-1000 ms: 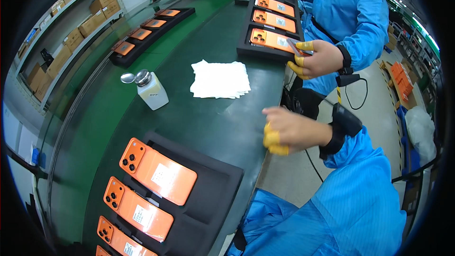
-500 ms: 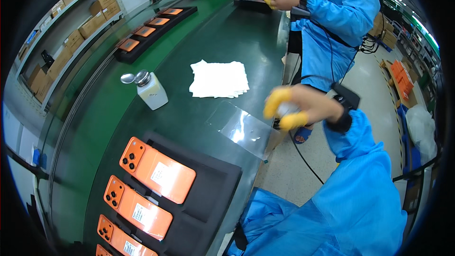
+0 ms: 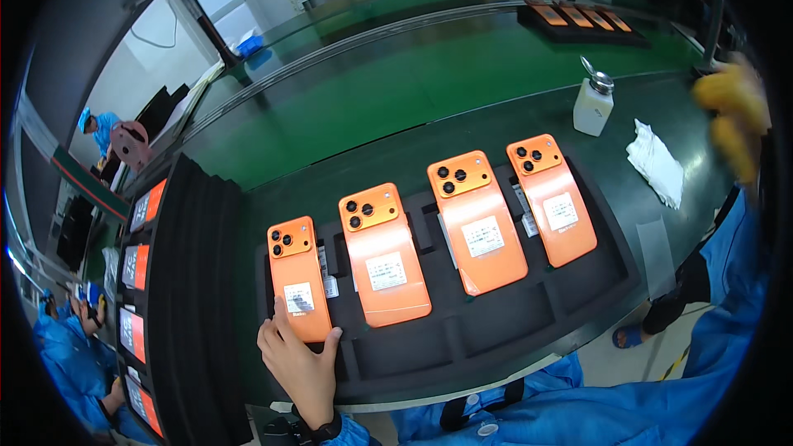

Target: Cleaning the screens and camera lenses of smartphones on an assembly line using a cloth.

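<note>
My left hand (image 3: 301, 363) reaches over the lower end of the leftmost orange phone (image 3: 291, 260), fingers at its left edge and thumb at its lower right corner. That phone lies camera side up in a black foam tray (image 3: 405, 355). Further right in the tray lie a second phone (image 3: 380, 239), a third (image 3: 475, 215) and a fourth (image 3: 549, 198), each with a white label. My right hand (image 3: 735, 111), with yellow finger covers, is raised at the far right and smeared by motion. Whether anything is in it cannot be made out.
A white pump bottle (image 3: 593, 107) and a white cloth (image 3: 655, 165) stand beyond the tray, near a clear plastic sheet (image 3: 655, 256). Stacked black trays (image 3: 198, 297) rise at the left, with boxes on top. Another phone tray (image 3: 578, 33) sits far back. Co-workers (image 3: 78, 372) work at far left.
The view has swung left, bringing the whole tray and the stacked trays into sight. My left hand has come into view at the leftmost phone. My right hand now appears at the right rim.
</note>
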The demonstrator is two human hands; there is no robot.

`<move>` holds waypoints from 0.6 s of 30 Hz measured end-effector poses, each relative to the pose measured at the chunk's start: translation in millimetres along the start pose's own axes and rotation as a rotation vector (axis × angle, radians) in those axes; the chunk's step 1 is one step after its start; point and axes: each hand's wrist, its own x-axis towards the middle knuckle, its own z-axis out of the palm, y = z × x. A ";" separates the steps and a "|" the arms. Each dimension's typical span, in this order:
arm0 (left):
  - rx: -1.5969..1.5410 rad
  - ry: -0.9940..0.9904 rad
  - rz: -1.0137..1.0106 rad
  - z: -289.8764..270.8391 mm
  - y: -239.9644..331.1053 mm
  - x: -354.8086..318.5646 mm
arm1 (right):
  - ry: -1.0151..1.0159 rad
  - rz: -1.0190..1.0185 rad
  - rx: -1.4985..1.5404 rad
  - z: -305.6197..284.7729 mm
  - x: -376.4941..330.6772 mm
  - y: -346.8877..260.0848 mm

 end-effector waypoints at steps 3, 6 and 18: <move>0.098 0.004 -0.116 2.5 -16.6 -9.6 | -0.288 -0.460 -0.090 105.0 60.0 -50.3; 0.124 0.164 -0.037 -6.8 -14.3 -5.5 | -0.340 -0.594 0.120 167.5 69.8 -93.7; -0.199 -0.017 0.207 -11.5 -6.2 1.4 | -0.380 -0.720 0.309 263.3 27.3 -206.1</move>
